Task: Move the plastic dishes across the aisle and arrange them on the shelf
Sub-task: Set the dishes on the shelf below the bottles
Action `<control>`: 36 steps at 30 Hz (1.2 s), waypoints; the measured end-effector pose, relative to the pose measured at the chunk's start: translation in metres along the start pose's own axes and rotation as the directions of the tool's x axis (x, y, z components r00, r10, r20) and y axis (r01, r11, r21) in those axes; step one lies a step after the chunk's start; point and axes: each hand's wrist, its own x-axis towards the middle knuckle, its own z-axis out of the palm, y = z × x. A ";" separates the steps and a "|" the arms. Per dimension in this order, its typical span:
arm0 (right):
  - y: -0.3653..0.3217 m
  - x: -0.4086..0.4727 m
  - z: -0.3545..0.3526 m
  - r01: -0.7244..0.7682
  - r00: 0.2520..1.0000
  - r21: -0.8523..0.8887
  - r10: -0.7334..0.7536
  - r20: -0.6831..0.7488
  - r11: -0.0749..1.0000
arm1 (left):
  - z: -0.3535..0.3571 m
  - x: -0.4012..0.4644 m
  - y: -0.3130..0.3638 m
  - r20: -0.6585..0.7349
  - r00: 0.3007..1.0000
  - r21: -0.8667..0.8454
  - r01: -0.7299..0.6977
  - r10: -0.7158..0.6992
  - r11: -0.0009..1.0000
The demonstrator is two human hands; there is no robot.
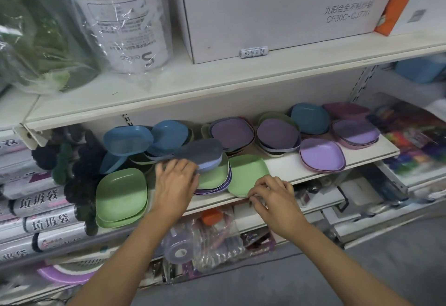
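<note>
While left hand (175, 180) lies flat on stacked dishes (212, 172) | right hand (270, 194) pinches green dish (248, 172) rim | light, stiff, slippery: grip edges

I see the dishes (241, 141) spread along the middle shelf (284, 168), stacks behind, single ones at its front edge. A box (277, 13) sits on the shelf above. Rolled bags (36, 209) lie left; packaged goods (410, 141) lie right.
</note>
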 end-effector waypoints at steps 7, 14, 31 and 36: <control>0.008 0.012 0.004 -0.049 0.999 0.007 0.049 0.011 0.999 | -0.018 0.004 -0.012 -0.085 0.993 0.062 -0.082 0.087 0.995; 0.014 0.029 -0.002 -0.099 0.995 -0.046 0.099 0.001 0.994 | -0.008 0.018 -0.003 -0.096 0.971 0.069 -0.211 0.217 0.975; 0.136 0.058 -0.039 -0.319 0.939 -0.339 0.343 0.013 0.885 | 0.032 0.060 0.079 -0.052 0.969 0.009 -0.243 0.243 0.970; 0.145 0.112 -0.042 -0.103 0.985 -0.367 0.146 0.091 0.924 | 0.040 0.063 0.118 -0.068 0.987 0.086 -0.139 0.145 0.987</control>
